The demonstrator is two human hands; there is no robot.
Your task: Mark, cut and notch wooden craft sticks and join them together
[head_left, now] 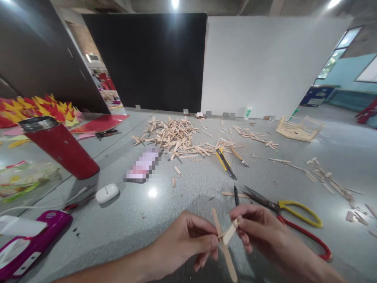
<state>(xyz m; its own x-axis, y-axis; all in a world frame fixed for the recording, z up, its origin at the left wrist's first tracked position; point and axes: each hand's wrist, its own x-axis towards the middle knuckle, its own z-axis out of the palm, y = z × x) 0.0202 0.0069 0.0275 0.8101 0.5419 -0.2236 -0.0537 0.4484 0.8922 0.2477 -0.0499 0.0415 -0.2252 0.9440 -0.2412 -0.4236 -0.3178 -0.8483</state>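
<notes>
In front of me a long wooden craft stick [228,262] hangs at a slant, with a shorter wooden piece [228,235] crossing it near the middle. My left hand [196,237] pinches them at the crossing between thumb and fingers. The fingers of my right hand [256,226] close on the far end of the shorter piece. Whether the pieces are joined is hidden by my fingertips. Just beyond my right hand lie a black pen [236,195], another flat stick [227,193] and large scissors [279,205] with one yellow and one red handle.
Further back is a heap of small wooden pieces [173,133], with a yellow cutter knife [225,163] before it. A stick frame [300,129] stands at the back right. Leftward are a blurred phone [143,165], white earbud case [107,193], red flask [63,147] and purple power strip [50,228].
</notes>
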